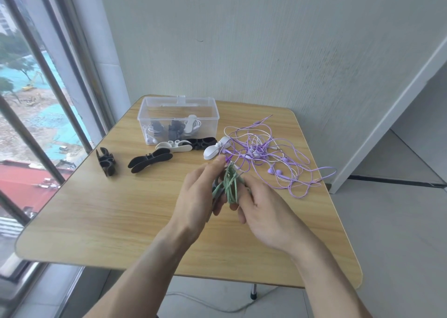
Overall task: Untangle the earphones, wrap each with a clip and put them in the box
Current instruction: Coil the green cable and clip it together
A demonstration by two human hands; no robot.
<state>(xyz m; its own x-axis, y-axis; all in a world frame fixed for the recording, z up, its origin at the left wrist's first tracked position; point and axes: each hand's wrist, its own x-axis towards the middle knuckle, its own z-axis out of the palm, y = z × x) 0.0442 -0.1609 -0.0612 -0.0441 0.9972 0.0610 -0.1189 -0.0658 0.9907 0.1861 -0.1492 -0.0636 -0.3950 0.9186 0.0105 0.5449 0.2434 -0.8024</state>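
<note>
Holding a green earphone bundle in both hands above the table, in front of the clear box.
Left hand and right hand both have fingers curled around the green coil; a dark clip in it is blurred. Box holds wrapped earphones. Right of the box: purple and white tangle. In front of the box: white clips, black clips; one black clip further left.
</note>
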